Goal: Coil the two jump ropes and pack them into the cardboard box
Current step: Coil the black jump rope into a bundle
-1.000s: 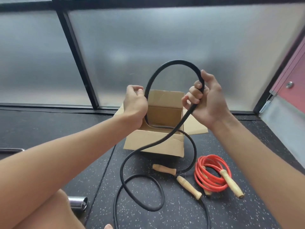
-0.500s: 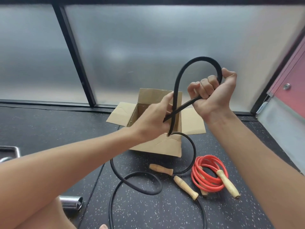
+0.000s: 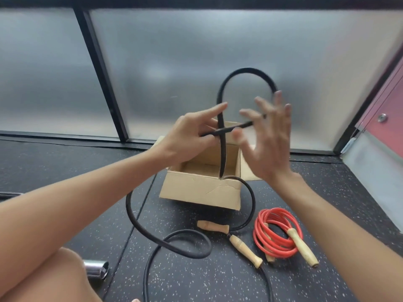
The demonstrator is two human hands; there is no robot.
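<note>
Above the cardboard box (image 3: 196, 188), L hand (image 3: 187, 136) pinches the black jump rope (image 3: 246, 69) where its loop crosses, prob. to stop the coil springing apart. R hand (image 3: 270, 138), blurred, is spread wide w/ nothing gripped, beside the loop. Coiled red jump rope (image 3: 259, 232) lies on the floor (image 3: 65, 166), front-right of box.

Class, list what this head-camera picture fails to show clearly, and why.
Head view:
- right hand motion-blurred; its contact with the black rope unclear.
- Black rope's lower run cut by the bottom edge.
- Floor of the cardboard box hidden by its near wall.
- Second handle of the red rope mostly under its coil.
</note>
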